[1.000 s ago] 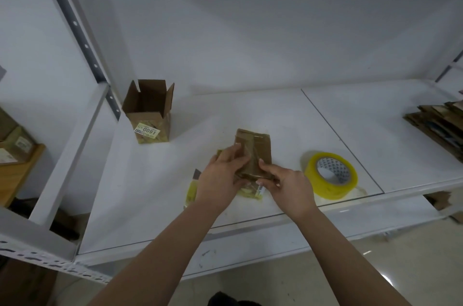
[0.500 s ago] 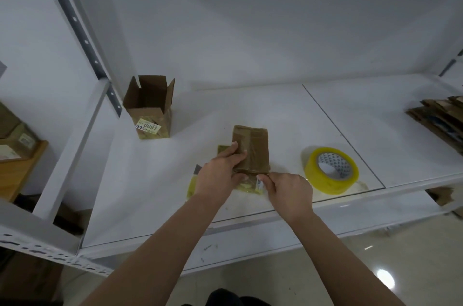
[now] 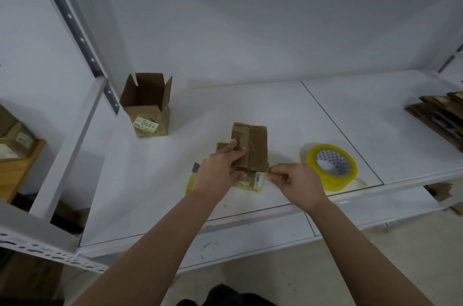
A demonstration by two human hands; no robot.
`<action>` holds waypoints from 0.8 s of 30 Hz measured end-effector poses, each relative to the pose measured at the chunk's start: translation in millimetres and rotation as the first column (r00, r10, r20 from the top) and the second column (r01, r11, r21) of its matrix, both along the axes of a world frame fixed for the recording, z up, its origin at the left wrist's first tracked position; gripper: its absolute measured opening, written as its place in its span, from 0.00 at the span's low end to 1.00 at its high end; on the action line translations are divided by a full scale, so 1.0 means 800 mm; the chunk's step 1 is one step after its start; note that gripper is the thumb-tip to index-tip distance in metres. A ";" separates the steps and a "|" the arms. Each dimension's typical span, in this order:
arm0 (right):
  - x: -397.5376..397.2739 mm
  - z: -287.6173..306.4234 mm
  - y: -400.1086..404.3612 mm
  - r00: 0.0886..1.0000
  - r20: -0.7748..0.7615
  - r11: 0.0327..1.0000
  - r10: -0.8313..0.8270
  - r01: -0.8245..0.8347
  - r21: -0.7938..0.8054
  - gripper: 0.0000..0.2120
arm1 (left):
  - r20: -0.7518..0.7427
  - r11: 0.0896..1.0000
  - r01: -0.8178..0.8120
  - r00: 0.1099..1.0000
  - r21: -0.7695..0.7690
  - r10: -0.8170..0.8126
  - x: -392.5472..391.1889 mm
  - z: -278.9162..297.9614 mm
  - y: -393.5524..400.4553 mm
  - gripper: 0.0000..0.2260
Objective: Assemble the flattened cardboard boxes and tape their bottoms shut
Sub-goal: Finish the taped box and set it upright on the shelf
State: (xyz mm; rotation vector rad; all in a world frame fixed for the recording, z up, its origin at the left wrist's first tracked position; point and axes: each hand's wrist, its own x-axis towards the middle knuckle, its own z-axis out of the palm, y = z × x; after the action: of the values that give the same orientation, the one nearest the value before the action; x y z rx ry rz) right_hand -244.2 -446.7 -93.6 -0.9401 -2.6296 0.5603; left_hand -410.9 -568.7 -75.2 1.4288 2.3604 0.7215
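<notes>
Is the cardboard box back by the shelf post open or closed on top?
Open: the box stands upright, its top flaps raised and the brown inside showing.

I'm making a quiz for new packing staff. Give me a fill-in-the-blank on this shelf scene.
1. The left hand grips the taped box, whose taped bottom faces ____.
2. The tape roll is ____ in colour.
3. The finished box by the shelf post has its top flaps ____.
4. The flattened cardboard stack lies at the shelf's far ____ side.

Missing words: up; yellow; open; right
</notes>
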 end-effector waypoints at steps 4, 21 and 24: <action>-0.015 0.013 0.003 0.995 0.093 0.998 0.039 -0.045 0.055 0.10 | 0.004 1.000 0.007 1.000 -0.022 -0.007 -0.001 0.002 0.000 0.26; -0.028 0.024 -0.004 0.973 0.222 0.987 0.064 -0.094 0.131 0.23 | -0.045 0.999 0.015 0.999 -0.035 -0.017 -0.001 0.003 0.003 0.25; -0.026 0.021 -0.008 0.991 0.127 0.977 0.046 -0.071 0.201 0.21 | -0.051 0.999 0.021 0.998 -0.036 -0.023 0.001 0.005 0.002 0.25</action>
State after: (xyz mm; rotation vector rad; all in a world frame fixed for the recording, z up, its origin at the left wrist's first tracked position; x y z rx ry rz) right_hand -265.1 -453.4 -77.1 -0.8596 -2.7654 0.2443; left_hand -409.9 -567.4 -71.5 1.4734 2.3793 0.6418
